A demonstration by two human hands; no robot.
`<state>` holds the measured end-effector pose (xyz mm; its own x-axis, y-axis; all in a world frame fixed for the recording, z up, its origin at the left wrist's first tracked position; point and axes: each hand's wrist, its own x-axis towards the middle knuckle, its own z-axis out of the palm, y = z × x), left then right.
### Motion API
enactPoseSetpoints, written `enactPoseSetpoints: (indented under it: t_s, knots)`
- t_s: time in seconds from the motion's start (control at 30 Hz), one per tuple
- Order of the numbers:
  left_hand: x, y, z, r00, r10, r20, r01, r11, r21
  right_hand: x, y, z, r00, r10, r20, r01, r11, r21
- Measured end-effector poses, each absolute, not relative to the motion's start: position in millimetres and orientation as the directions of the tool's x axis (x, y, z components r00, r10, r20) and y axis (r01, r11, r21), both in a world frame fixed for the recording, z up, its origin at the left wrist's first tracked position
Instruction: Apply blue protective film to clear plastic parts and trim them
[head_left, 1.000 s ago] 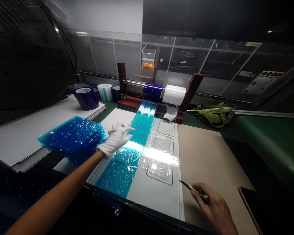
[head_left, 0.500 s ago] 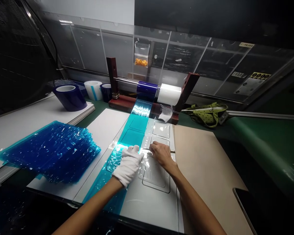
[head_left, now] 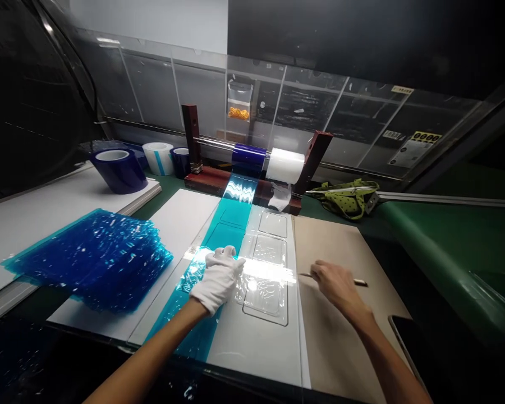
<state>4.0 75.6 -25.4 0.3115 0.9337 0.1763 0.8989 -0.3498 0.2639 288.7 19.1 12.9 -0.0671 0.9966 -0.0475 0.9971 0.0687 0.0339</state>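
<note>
My left hand [head_left: 219,278], in a white glove, presses flat on a strip of blue film [head_left: 219,241] that runs from a blue roll [head_left: 248,159] on a bar stand down the white template board [head_left: 256,342]. My bare right hand [head_left: 335,285] hovers over the brown board [head_left: 345,314] and pinches a thin blade tool [head_left: 353,281]. Clear film [head_left: 266,280] from a white roll [head_left: 284,165] covers the rectangular cut-outs between my hands.
A pile of cut blue film sheets [head_left: 90,258] lies at the left. Spare tape rolls [head_left: 120,168] stand at the back left. A green spotted bag [head_left: 349,199] lies beyond the brown board. A dark phone [head_left: 408,342] rests at the right edge. A clear screen closes off the back.
My right hand has drawn the blade tool from the clear film rightward onto the brown board. My left hand stays pressed on the blue strip.
</note>
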Motion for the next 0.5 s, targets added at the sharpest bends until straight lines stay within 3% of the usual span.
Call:
enactPoseSetpoints:
  t_s: [0.1, 0.2, 0.5]
  knots:
    - [-1.0, 50.4, -8.7, 0.309, 0.917, 0.253, 0.908, -0.363, 0.208, 299.3, -10.9, 7.9, 0.017, 0.999, -0.050, 1.000, -0.018, -0.013]
    - [-3.5, 22.6, -3.8, 0.331, 0.894, 0.302, 0.899, -0.396, 0.185, 291.2, -36.5, -2.3, 0.063, 0.987, -0.151, 0.980, -0.090, -0.180]
    - [2.9, -17.0, -40.4, 0.429, 0.832, 0.351, 0.850, -0.503, 0.155, 251.9, -53.9, -16.0, -0.006, 0.973, -0.230, 0.874, -0.106, -0.474]
